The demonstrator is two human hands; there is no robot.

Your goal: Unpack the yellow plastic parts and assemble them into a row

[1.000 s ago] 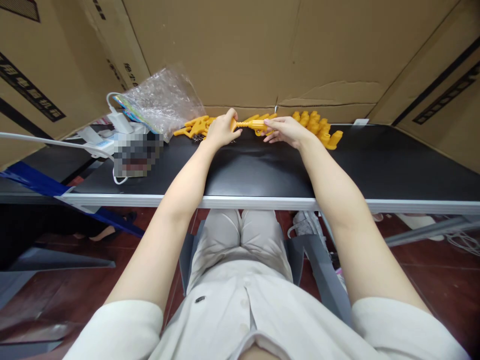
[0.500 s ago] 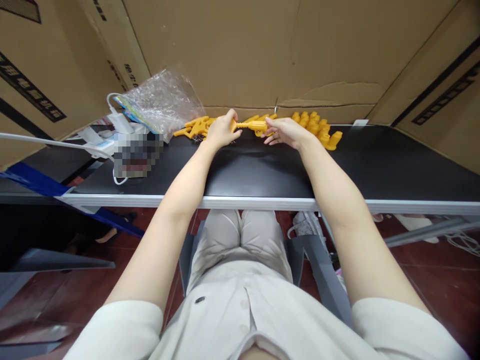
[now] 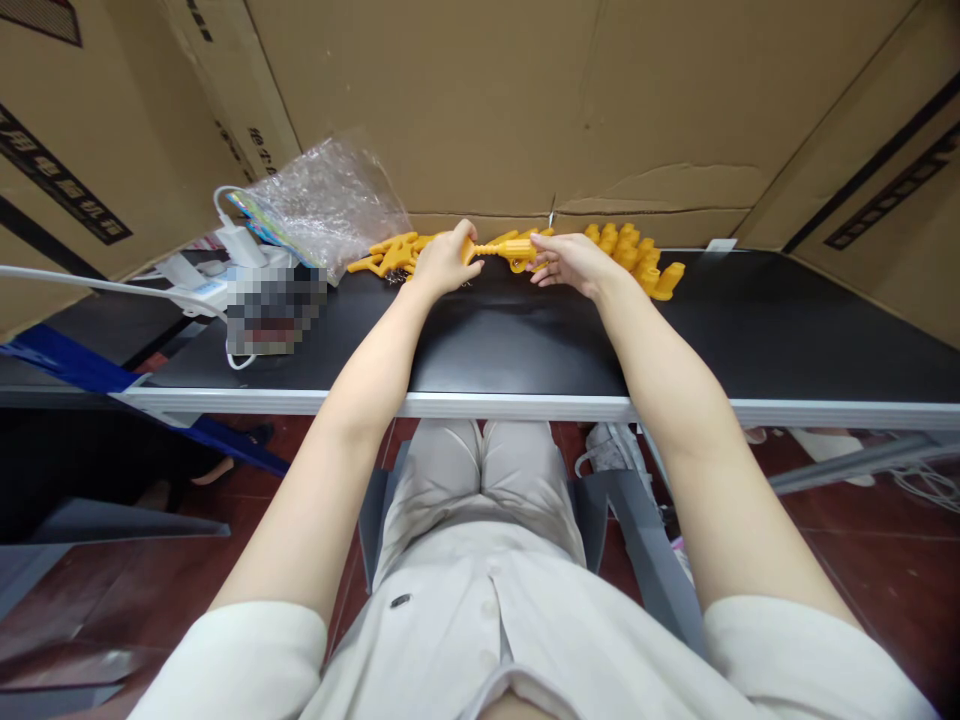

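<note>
Both hands hold one yellow plastic toy gun [image 3: 506,250] just above the far part of the black table [image 3: 525,340]. My left hand [image 3: 444,262] is closed round its barrel end. My right hand [image 3: 571,263] pinches its grip end, fingers curled. Behind my left hand lies a heap of yellow gun-shaped parts [image 3: 390,254]. Behind my right hand sits a pile of stubby yellow handle pieces [image 3: 637,258].
A crumpled clear plastic bag [image 3: 322,205] and a white power strip with cables [image 3: 202,275] lie at the table's left. Cardboard walls [image 3: 525,100] close in the back and sides. A blue strip [image 3: 90,370] juts out at the left edge.
None of note: both hands stay on the toy gun, with only a slight shift of the right fingers.
</note>
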